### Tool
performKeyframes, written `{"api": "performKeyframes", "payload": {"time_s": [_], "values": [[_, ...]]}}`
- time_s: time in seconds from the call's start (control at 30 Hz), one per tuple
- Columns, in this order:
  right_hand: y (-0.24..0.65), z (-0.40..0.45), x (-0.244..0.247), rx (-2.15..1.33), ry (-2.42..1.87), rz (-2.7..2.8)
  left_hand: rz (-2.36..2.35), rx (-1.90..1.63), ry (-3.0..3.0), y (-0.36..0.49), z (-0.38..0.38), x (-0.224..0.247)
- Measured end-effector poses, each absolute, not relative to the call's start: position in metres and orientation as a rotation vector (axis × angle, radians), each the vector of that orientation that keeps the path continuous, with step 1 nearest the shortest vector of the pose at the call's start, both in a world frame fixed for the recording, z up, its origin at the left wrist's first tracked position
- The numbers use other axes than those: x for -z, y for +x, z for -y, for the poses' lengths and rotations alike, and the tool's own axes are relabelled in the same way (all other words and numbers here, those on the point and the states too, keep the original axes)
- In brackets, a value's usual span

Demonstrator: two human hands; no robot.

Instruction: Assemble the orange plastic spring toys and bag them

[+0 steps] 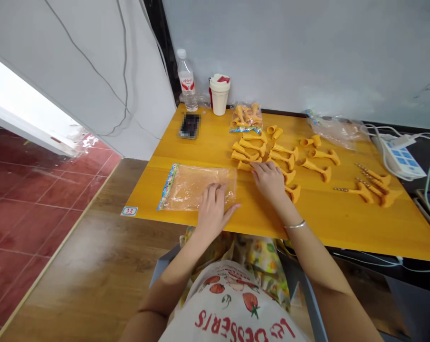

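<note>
Left hand [213,211] pressed the plastic bag [196,187] flat, fingers open. Right fingers [261,167] lay spread over orange plastic parts [252,147].

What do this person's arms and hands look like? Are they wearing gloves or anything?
The left hand and right hand are bare, without gloves. Neither the left forearm nor the right forearm shows a sleeve. A thin silver-coloured bangle sits at the right wrist.

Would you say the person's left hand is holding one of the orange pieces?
No, the left hand rests on the clear plastic bag instead.
</note>
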State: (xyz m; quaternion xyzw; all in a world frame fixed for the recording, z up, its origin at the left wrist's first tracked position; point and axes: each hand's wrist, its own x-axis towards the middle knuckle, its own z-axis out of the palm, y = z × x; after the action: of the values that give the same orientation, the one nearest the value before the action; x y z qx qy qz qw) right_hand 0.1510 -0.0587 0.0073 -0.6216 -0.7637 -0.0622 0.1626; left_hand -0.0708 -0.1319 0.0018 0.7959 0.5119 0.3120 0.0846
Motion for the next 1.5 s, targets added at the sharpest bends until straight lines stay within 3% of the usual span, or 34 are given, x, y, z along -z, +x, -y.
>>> {"api": "performKeyframes", "payload": {"time_s": [0.13, 0.43, 0.83, 1.2, 1.33, 1.5], "values": [[0.138, 0.054, 0.003, 0.228, -1.707, 2.292, -1.547, -0.949, 2.415, -0.059, 0.129, -0.009], [0.155, 0.11, 0.012, 0.285, -1.638, 2.256, -1.824, -0.589, 2.348, -0.069, 0.12, 0.006], [0.161, 0.131, 0.011, 0.277, -1.718, 2.209, -1.748, -0.748, 2.228, -0.081, 0.131, -0.014], [0.117, 0.155, -0.009, 0.164, -1.636, 2.265, -1.309, -1.038, 2.257, -0.068, 0.141, -0.025], [0.103, 0.149, -0.012, -0.114, -1.623, 2.319, -1.133, -1.07, 2.389, -0.058, 0.144, -0.024], [0.107, 0.141, -0.013, -0.818, -1.492, 2.061, -1.108, -1.066, 2.372, -0.058, 0.144, -0.022]]}}
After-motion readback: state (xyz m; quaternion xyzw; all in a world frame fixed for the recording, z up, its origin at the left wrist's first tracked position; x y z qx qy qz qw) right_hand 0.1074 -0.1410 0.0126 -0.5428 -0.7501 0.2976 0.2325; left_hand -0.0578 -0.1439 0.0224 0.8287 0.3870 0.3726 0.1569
